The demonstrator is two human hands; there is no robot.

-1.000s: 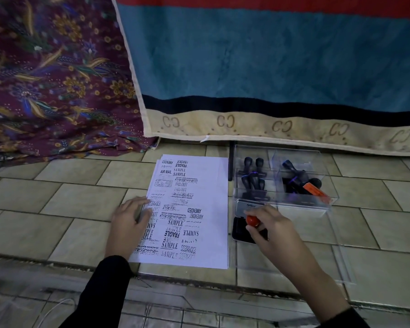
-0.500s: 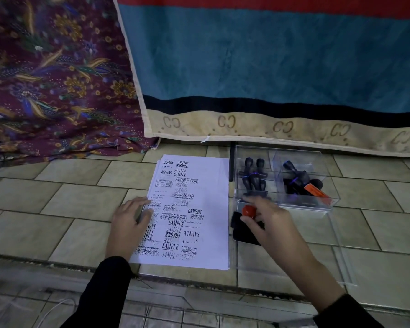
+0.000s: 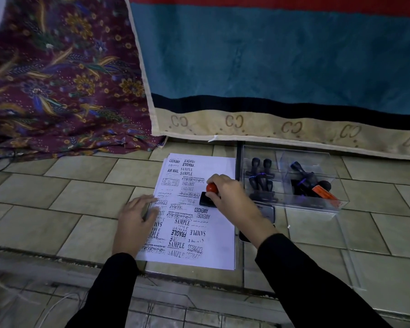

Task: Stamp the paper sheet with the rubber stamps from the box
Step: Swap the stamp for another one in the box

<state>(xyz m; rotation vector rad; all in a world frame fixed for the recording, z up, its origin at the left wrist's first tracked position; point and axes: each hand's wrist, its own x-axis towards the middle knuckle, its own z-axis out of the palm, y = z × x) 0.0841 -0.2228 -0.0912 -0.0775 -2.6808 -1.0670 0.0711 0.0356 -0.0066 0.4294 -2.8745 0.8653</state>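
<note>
A white paper sheet (image 3: 219, 242) lies on the tiled floor, covered with many black stamp prints. My right hand (image 3: 230, 197) grips a rubber stamp (image 3: 210, 194) with a red knob and black base, its base down on the sheet's right middle. My left hand (image 3: 135, 223) rests flat on the sheet's left edge, fingers spread. To the right stands a clear plastic box (image 3: 317, 209) with several dark stamps (image 3: 260, 183) inside. An ink pad (image 3: 266, 210) lies just in front of the box, partly hidden by my right arm.
A teal, black and beige blanket (image 3: 270, 67) hangs right behind the box and paper. A maroon floral cloth (image 3: 57, 79) lies at the back left. The box's clear lid (image 3: 317, 245) lies flat on the floor at the right. A raised step edge runs below the paper.
My right hand has carried the red-knobbed stamp from the ink pad leftward onto the paper. The left hand has stayed on the sheet's left edge.
</note>
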